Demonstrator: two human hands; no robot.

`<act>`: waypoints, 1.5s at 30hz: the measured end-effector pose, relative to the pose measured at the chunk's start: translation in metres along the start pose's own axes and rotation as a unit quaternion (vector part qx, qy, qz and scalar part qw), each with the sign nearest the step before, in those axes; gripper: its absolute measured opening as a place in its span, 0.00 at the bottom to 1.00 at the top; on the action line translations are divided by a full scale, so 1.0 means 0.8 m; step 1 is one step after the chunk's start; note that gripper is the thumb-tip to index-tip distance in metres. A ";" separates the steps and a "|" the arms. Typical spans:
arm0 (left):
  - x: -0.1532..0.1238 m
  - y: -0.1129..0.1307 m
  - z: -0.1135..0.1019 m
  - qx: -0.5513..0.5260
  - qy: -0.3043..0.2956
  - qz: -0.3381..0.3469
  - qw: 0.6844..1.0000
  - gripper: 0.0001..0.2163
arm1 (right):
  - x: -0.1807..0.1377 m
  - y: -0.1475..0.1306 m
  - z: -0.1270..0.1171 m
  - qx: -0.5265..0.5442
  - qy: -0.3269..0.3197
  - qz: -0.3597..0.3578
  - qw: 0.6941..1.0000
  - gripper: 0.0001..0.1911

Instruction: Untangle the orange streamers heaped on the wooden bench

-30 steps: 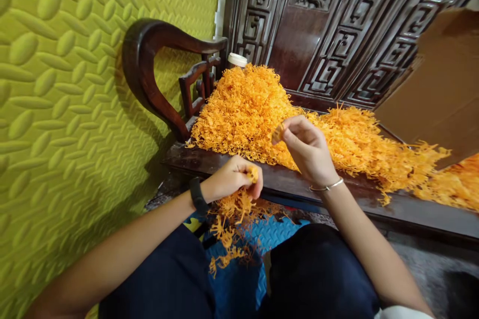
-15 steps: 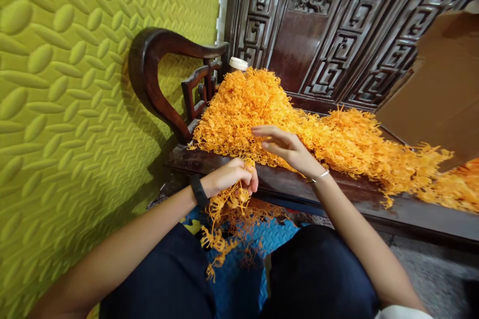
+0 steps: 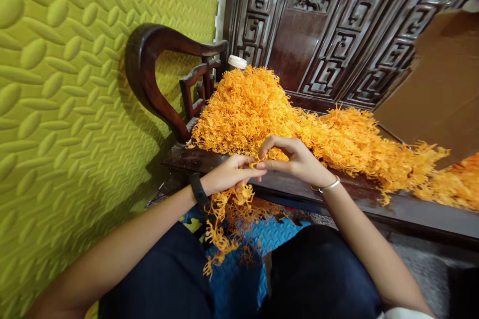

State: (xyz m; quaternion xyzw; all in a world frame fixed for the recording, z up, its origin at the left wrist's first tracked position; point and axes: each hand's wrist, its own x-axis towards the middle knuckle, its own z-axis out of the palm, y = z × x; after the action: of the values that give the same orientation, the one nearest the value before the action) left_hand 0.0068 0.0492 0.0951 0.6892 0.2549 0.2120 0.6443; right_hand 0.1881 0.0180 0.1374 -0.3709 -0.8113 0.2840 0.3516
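Note:
A big heap of orange plastic pieces (image 3: pixel 262 109) covers the dark wooden bench seat (image 3: pixel 337 194). My left hand (image 3: pixel 230 174), with a black band at the wrist, grips a tangled bunch of the orange pieces (image 3: pixel 228 219) that hangs down between my knees. My right hand (image 3: pixel 295 159), wearing a thin silver bracelet, meets the left hand at the bench's front edge. Its thumb and fingers pinch a small orange piece (image 3: pixel 258 163) at the top of the bunch.
A curved wooden armrest (image 3: pixel 157 70) rises at the left beside a yellow-green embossed wall (image 3: pixel 67 84). A carved dark wooden backrest (image 3: pixel 329 25) stands behind, with a white cup (image 3: pixel 237 62) at the heap's far end. Brown cardboard (image 3: pixel 441 84) leans at right. Blue foam matting (image 3: pixel 239 259) lies below.
My right hand dropped from over the heap, opened, then came back to the left hand and pinched a piece on the bunch. The left hand stayed in place holding the bunch.

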 end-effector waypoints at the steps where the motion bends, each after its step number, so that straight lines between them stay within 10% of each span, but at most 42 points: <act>1: -0.001 0.000 0.002 0.020 0.002 -0.003 1.000 0.12 | 0.000 0.000 0.000 0.009 -0.001 0.007 1.000 0.07; 13: -0.016 0.015 0.010 0.089 -0.094 0.049 0.990 0.21 | -0.004 -0.010 0.003 0.162 -0.073 0.055 0.982 0.06; 22: -0.012 0.006 0.007 0.032 0.005 0.057 0.998 0.13 | -0.003 -0.009 0.006 0.125 -0.019 0.032 0.991 0.06; 36: -0.035 0.039 0.010 0.006 -0.103 0.189 0.977 0.21 | 0.005 -0.011 0.051 0.573 -0.115 0.007 0.811 0.07; 45: -0.040 0.039 -0.001 0.025 -0.168 0.205 0.964 0.23 | 0.002 -0.019 0.061 0.582 -0.126 0.006 0.803 0.10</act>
State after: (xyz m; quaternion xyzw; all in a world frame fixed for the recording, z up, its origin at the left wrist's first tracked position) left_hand -0.0163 0.0286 0.1273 0.7680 0.0015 0.2138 0.6037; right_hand 0.1431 0.0014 0.1200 -0.0622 -0.5282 0.7492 0.3946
